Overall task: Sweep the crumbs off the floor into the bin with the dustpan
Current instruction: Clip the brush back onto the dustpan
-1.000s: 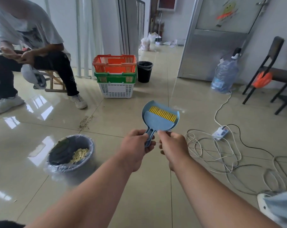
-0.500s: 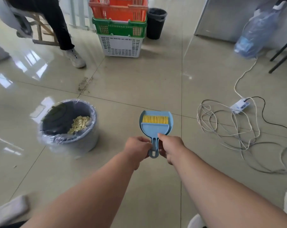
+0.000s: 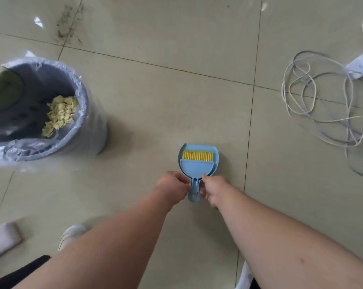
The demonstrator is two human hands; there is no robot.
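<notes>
Both my hands — left hand [image 3: 173,183], right hand [image 3: 213,189] — grip the handle of the small blue plastic dustpan with a yellow-bristled brush nested in it [image 3: 198,162], low over the beige tiled floor [image 3: 176,97]; the plastic-lined blue bin [image 3: 80,113], holding yellow crumbs [image 3: 60,114], stands far left.

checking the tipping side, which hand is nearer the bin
Left. The left hand grips the dustpan handle on the side facing the bin, which stands off to the left. The right hand is on the handle's far side.
</notes>
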